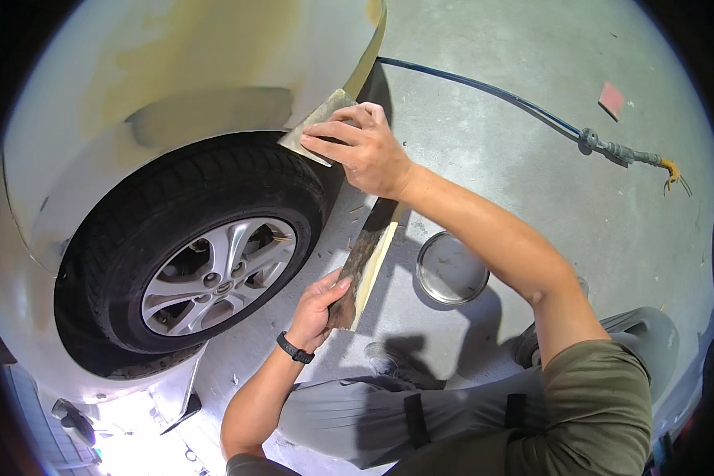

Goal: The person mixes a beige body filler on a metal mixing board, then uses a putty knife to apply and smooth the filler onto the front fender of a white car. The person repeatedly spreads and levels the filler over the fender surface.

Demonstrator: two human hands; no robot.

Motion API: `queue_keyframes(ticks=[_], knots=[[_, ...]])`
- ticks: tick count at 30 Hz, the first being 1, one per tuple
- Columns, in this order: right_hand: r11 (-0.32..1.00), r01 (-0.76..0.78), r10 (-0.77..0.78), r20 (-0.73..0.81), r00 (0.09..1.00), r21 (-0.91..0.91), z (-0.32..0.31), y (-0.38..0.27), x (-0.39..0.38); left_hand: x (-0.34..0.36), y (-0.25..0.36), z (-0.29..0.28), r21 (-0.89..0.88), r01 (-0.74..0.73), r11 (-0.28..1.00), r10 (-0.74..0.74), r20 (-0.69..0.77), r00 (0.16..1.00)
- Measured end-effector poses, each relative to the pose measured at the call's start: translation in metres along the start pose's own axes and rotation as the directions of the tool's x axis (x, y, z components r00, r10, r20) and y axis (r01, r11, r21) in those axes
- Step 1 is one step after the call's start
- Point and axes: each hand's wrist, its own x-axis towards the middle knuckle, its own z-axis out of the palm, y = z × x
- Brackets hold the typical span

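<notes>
My right hand (pixel 369 151) is closed on a flat grey putty spreader (pixel 327 113), its edge at the car fender (pixel 47 159) where the wheel arch ends. Lower down, my left hand (pixel 317 308) grips the near end of a long, narrow, stained board (pixel 369 250). Pale yellow paste runs along the board's right side, and its far end passes below my right wrist. Beneath the arch stands a black tire (pixel 119 246) with a silver spoked wheel (pixel 228 278). A dark grey smear (pixel 206 111) curves over the arch, amid yellowish patches.
On the concrete floor, a round metal tin (pixel 452 268) sits under my right forearm. A dark hose (pixel 484 89) runs from behind the car to a fitting with a yellow end. A pinkish square pad (pixel 611 101) lies beyond it. A bright light glares at lower left.
</notes>
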Motion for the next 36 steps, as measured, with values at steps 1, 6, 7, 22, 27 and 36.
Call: queue_keyframes(ticks=[1,6,7,22,27,36], knots=[[1.0,0.024,-0.024,0.012,1.0,-0.007,-0.006,0.007,0.002,0.001,0.002,0.001,0.026,0.014,1.0,-0.013,-0.024,1.0],[0.975,-0.216,0.221,-0.183,0.958,0.048,-0.04,0.055,0.028,0.001,0.003,0.013,0.024,-0.035,0.999,0.035,-0.013,0.999],[0.932,-0.349,0.361,-0.221,0.906,0.094,-0.043,0.067,0.037,0.0,0.003,0.014,0.033,-0.043,0.999,0.043,-0.007,0.999],[0.998,-0.005,0.009,0.069,0.998,-0.062,-0.119,0.122,0.064,0.023,0.017,0.033,0.048,-0.116,0.992,0.113,0.054,0.992],[0.811,-0.531,0.584,0.394,0.71,-0.246,-0.219,0.12,0.085,0.028,0.03,0.063,0.026,-0.246,0.969,0.242,0.114,0.964],[0.118,-0.764,0.918,0.224,0.328,0.634,-0.27,0.08,0.011,0.038,0.055,0.136,0.042,-0.391,0.92,0.372,0.229,0.9]])
